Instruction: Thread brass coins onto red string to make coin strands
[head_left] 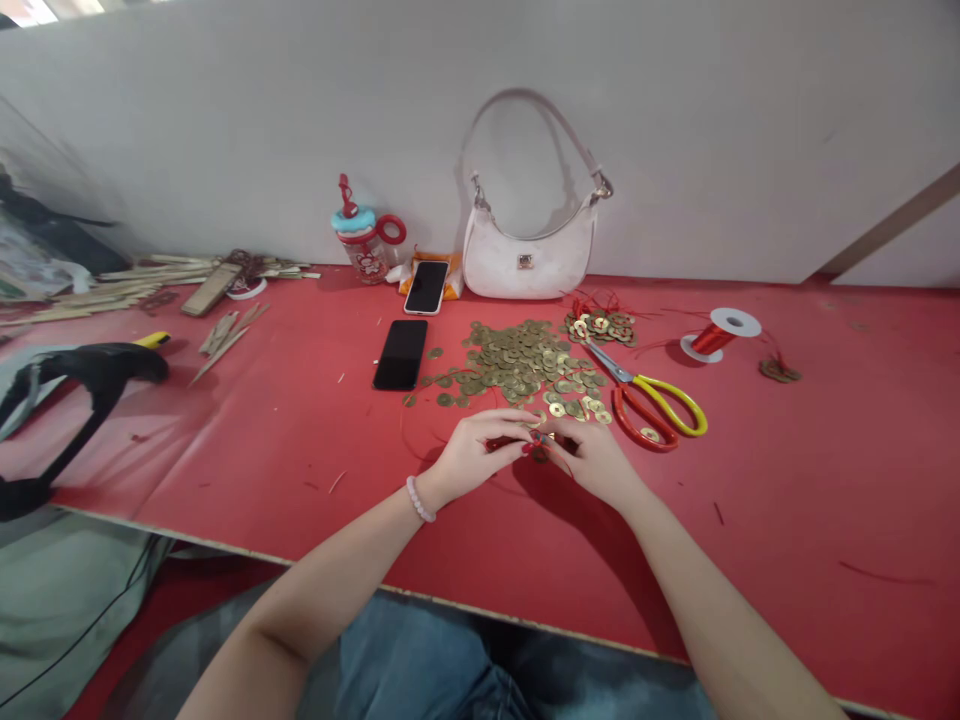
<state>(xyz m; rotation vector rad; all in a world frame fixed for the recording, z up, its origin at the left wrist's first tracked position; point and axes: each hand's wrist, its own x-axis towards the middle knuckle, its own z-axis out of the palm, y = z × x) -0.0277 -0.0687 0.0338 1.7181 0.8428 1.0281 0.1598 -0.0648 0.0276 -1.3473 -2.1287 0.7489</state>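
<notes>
My left hand (480, 445) and my right hand (592, 458) meet in front of a pile of brass coins (517, 355). Both are closed, fingertips pinching a thin red cord; a brass coin (540, 454) shows just below the fingertips. The fingers hide most of the cord between them. Scissors (630, 378) with one red and one yellow handle lie open beyond my right hand. Behind them is a bunch of coins (604, 327) tied with red cord. A spool of red cord (709, 343) stands farther right, beside a smaller tied bunch of coins (780, 371).
A black phone (401, 355) lies left of the pile, with a second phone (427, 287) behind it. A lidded cup (366, 245) and a white handbag (529, 250) stand by the wall. Wooden strips (142, 285) and a black curved object (97, 375) occupy the left.
</notes>
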